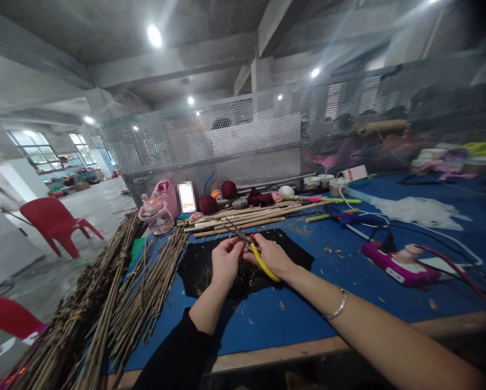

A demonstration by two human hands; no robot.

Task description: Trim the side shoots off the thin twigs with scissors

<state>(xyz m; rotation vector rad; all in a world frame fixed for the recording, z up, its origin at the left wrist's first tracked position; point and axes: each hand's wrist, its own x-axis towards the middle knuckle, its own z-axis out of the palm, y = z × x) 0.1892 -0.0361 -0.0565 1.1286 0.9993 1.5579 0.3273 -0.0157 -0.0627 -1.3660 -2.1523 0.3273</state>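
Note:
My right hand [269, 254] is closed around a pair of yellow-handled scissors [263, 265]. Their metal blades point up and to the left, over the dark cloth. My left hand [225, 260] is close beside it, its thumb and fingers pinched together near the blades; whatever lies between the fingertips is too small to make out. Under both hands a black cloth [194, 268] is spread on the blue tabletop [328, 303], strewn with small plant-coloured scraps. Just beyond the cloth lie several pale sticks [243, 221].
Bundles of thin brown twigs [145, 292] cover the table's left side. Dark red yarn balls [229, 189], a lit phone [186, 197] and a clear pink-lidded cup [157, 216] stand at the back. On the right are a blue glue gun [348, 216] and a purple power strip [397, 265] with cables.

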